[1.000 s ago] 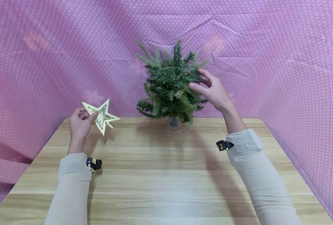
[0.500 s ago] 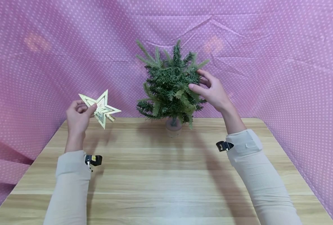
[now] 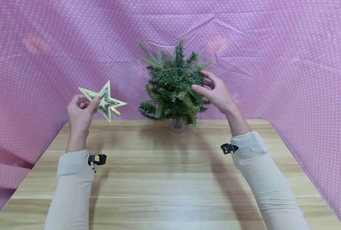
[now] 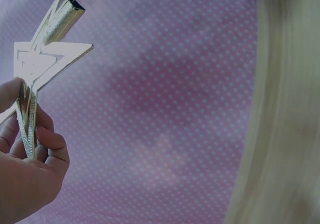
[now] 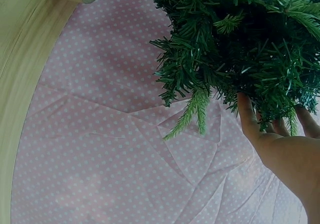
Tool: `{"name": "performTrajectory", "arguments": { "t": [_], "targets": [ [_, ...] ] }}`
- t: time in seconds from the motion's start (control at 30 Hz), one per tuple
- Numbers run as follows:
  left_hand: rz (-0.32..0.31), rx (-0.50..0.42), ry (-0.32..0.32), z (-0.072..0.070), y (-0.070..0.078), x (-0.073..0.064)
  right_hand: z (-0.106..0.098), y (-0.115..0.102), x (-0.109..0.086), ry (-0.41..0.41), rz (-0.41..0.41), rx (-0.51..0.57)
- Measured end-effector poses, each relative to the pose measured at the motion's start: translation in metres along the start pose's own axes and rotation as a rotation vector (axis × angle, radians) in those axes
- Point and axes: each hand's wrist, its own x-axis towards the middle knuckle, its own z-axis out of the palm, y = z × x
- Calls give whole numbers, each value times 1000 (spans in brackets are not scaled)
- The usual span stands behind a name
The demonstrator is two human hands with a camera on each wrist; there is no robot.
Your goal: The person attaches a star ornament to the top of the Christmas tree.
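My left hand [image 3: 80, 111] pinches a gold star tree topper [image 3: 105, 103] between thumb and fingers, held above the table's far left part. Its short tubular socket [image 4: 65, 21] points up and away from the palm in the left wrist view. At the back centre stands a small artificial Christmas tree [image 3: 173, 81] with green needled branches. My right hand [image 3: 218, 94] is spread against the tree's right side, thumb in front and fingertips among the needles. In the right wrist view, foliage [image 5: 200, 54] partly hides those fingers.
The tree's round pale base [image 3: 177, 133] rests on a light wooden table [image 3: 159, 191], near its back edge. A pink polka-dot cloth [image 3: 259, 38] hangs behind and along both sides. Small black wrist cameras are strapped to both sleeves.
My left hand has lifted the star topper higher, its face tilting slightly. My right hand stays at the tree's side, and the tree has hardly moved.
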Motion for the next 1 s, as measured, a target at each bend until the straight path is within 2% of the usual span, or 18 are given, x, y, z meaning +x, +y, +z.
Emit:
{"name": "performTrajectory", "arguments": {
  "t": [0.23, 0.43, 0.77, 1.0],
  "targets": [
    [65, -55, -5, 11, 21, 0, 1, 0, 2, 2, -10, -6],
    [84, -143, -29, 21, 35, 3, 1, 2, 1, 16, -10, -13],
    [166, -199, -65, 41, 62, 3, 2, 3, 0, 15, -14, -22],
    [175, -256, -79, 56, 83, 6, 2, 3, 0, 21, -7, -19]
  ]
}}
